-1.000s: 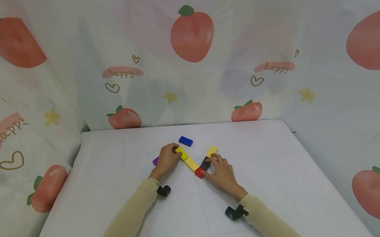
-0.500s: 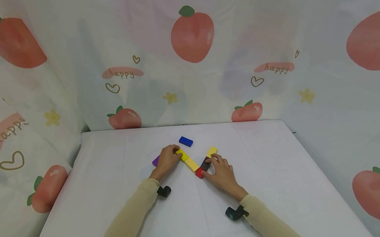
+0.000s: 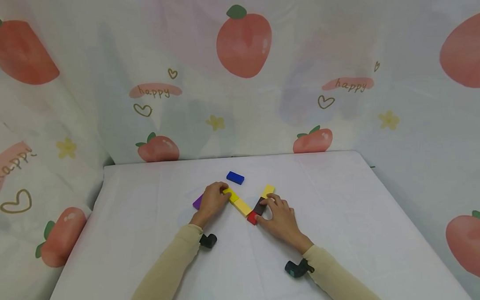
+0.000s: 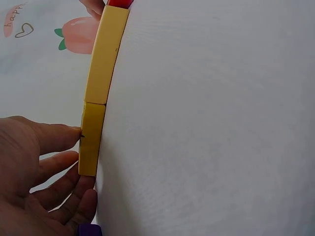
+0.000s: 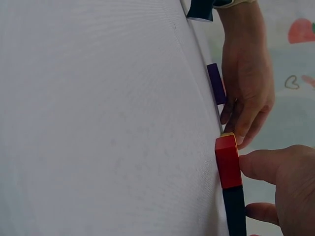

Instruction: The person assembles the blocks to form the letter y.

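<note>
Several small wooden blocks lie end to end in a V on the white table. The left hand [image 3: 213, 199] holds the bright yellow block [image 3: 231, 195] at the V's left tip, with thumb and fingertips at its side and end. A pale yellow block [image 3: 243, 207] runs from it down to the red block [image 3: 251, 218] at the bottom. The right hand [image 3: 281, 219] has its thumb on the red block and its index finger on the black block [image 3: 259, 206], fingers spread. Another pale yellow block [image 3: 268, 191] tops the right arm of the V.
A blue block [image 3: 235, 177] lies behind the V. A purple block [image 3: 197, 202] is partly hidden behind the left hand. The white-covered table [image 3: 346, 234] meets a fruit-printed curtain [image 3: 247, 119] at the back and sides.
</note>
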`<move>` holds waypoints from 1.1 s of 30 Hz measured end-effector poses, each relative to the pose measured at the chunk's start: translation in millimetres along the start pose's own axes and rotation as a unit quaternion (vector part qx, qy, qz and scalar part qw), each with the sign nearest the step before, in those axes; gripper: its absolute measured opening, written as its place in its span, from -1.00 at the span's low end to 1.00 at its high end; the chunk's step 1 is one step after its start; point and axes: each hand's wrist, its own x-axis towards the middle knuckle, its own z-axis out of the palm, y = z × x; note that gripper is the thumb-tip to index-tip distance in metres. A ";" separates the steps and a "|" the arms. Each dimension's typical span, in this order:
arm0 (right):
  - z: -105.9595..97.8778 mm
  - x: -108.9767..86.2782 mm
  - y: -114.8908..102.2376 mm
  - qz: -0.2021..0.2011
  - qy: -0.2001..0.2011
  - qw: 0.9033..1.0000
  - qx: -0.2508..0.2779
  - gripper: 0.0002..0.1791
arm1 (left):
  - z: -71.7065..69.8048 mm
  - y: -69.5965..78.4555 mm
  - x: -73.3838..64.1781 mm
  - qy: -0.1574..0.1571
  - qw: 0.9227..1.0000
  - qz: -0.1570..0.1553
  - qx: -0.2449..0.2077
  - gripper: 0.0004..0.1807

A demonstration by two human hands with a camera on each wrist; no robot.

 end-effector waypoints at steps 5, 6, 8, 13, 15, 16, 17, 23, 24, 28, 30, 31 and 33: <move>-2.0 1.1 -0.3 -0.002 -0.001 1.000 0.000 -0.47 | -0.2 -0.8 2.9 -0.001 1.000 0.009 0.002 -0.69; -2.2 1.2 -0.1 -0.003 -0.001 1.000 -0.001 -0.46 | -0.7 -1.0 3.4 -0.005 1.000 0.011 0.002 -0.69; -2.3 1.4 0.4 -0.004 0.002 1.000 -0.001 -0.47 | -2.6 -0.8 4.6 -0.012 1.000 0.014 -0.001 -0.68; -1.8 1.9 1.4 -0.005 0.006 1.000 -0.002 -0.47 | -8.6 3.3 8.7 -0.026 1.000 0.013 -0.012 -0.66; -1.6 2.3 1.9 -0.005 0.004 1.000 -0.001 -0.46 | -10.5 5.0 10.7 -0.029 0.999 0.007 -0.020 -0.65; -1.4 2.5 2.3 -0.006 0.002 1.000 -0.002 -0.46 | -11.5 5.7 11.8 -0.030 0.999 0.004 -0.026 -0.65; -1.2 2.6 2.7 -0.007 0.003 1.000 -0.002 -0.47 | -12.3 6.3 12.7 -0.029 0.999 0.004 -0.029 -0.65; -0.8 2.6 3.2 -0.012 0.009 1.000 0.002 -0.48 | -14.1 7.1 19.9 -0.025 0.999 0.008 -0.042 -0.65; -0.6 2.5 3.1 -0.013 0.009 1.000 0.003 -0.48 | -13.9 6.9 21.4 -0.023 0.999 0.007 -0.045 -0.65; 0.0 1.4 1.6 -0.019 0.007 1.000 0.005 -0.47 | -11.9 6.3 28.3 -0.012 0.998 -0.002 -0.055 -0.65; 0.1 0.5 1.1 -0.018 0.007 1.000 0.005 -0.47 | -9.7 5.8 32.1 -0.012 0.999 -0.003 -0.052 -0.63; 0.1 0.1 0.9 -0.015 0.008 1.000 0.005 -0.48 | -8.3 5.4 34.0 -0.013 0.999 -0.002 -0.047 -0.63; 0.4 -0.3 0.8 -0.010 0.007 1.000 0.006 -0.48 | -6.1 4.5 37.6 -0.015 0.999 -0.001 -0.037 -0.61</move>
